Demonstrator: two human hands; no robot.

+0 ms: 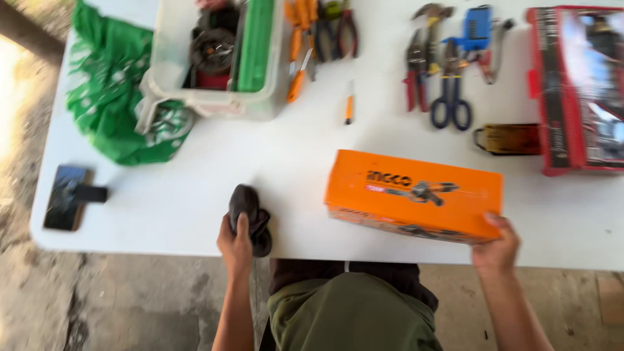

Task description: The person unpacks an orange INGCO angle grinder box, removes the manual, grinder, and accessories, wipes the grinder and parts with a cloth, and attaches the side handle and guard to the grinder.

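An orange cardboard tool box (409, 192) with a picture of a grinder lies near the front edge of the white table (286, 156). My right hand (497, 247) grips its near right corner, thumb on top. My left hand (235, 244) is closed on a dark crumpled cloth (250, 214) that rests on the table at the front edge, left of the box.
A phone (65, 196) lies at the table's left. A green bag (110, 97) and a white bin (208, 58) of gear sit at the back left. Orange-handled pliers (312, 32), snips (416, 71), scissors (452, 91) and a red box (578, 84) line the back.
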